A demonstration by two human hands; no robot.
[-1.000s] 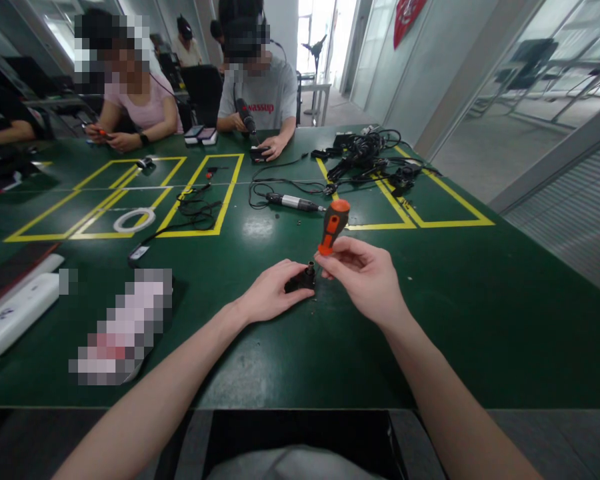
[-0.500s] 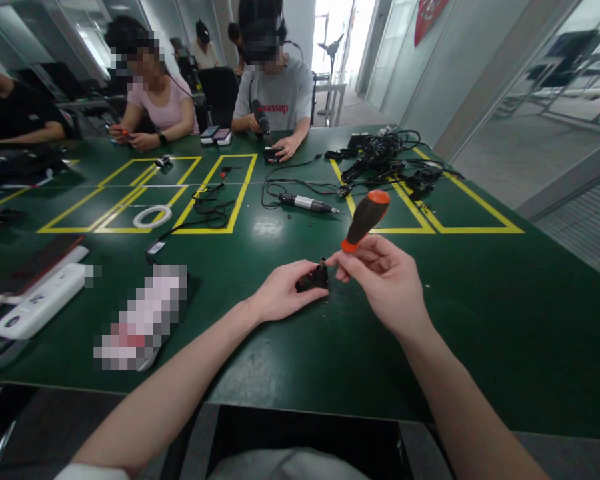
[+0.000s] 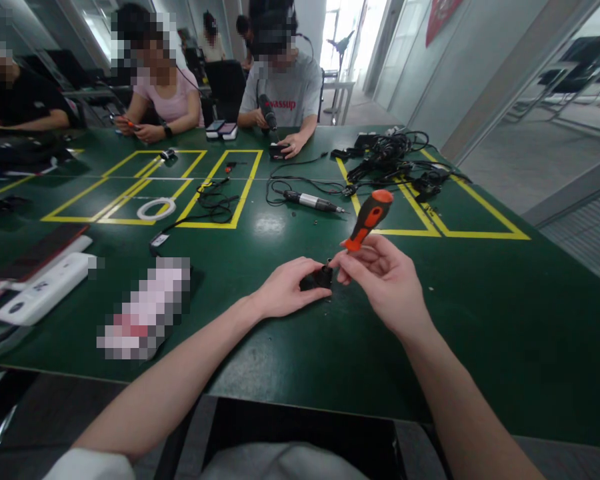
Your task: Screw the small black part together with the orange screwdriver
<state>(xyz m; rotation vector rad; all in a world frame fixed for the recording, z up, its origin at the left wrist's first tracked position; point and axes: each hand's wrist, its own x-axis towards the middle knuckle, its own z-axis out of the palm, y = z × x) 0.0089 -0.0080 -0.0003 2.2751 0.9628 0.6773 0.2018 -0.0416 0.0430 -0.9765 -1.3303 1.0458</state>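
My left hand (image 3: 289, 288) is closed around a small black part (image 3: 323, 276) on the green table, thumb and fingers at its sides. A short tube-like piece stands up from the part's top. In my right hand (image 3: 387, 277) is a screwdriver (image 3: 371, 219) with a black and orange handle, tilted with its butt end up and to the right. My right fingertips are at the top of the black part, close to my left fingers. The screwdriver's shaft is hidden by the hand.
An electric screwdriver (image 3: 314, 201) with a cord lies ahead. Tangled black cables (image 3: 387, 157) are at the back right. To the left are a white power strip (image 3: 45, 288), a blurred-out pink object (image 3: 147, 307) and a white ring (image 3: 156, 209). A co-worker (image 3: 285, 87) across the table uses a drill.
The screwdriver handle has turned in my right fingers, so its orange patch now faces me. My left hand keeps its hold on the black part. The camera view has shifted slightly.
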